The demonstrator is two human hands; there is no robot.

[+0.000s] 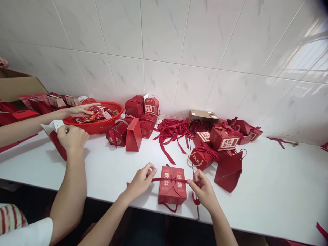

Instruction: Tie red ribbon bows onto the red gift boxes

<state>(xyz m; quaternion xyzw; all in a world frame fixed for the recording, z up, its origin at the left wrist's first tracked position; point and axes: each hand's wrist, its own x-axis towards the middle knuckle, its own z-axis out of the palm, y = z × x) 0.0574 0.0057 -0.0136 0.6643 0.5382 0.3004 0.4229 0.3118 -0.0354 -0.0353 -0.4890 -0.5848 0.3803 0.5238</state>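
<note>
A red gift box (172, 193) with pale printed characters sits near the front edge of the white table. A dark red ribbon (160, 179) runs across its top, with a small loop or knot at the middle. My left hand (142, 179) pinches the ribbon's left part, just beside the box. On the other side, my right hand (202, 188) pinches the right part between thumb and fingers, so the ribbon is stretched between both hands. A ribbon tail hangs below my right hand, and a cord handle droops at the box's front.
At left, a co-worker's hand (80, 111) reaches into a red basket (102, 127) of wrapped sweets; the other holds an unfolded box (55, 136). Loose ribbons (174, 131) lie behind my box. Finished-looking boxes (225, 138) cluster to the right, others (134, 107) by the tiled wall.
</note>
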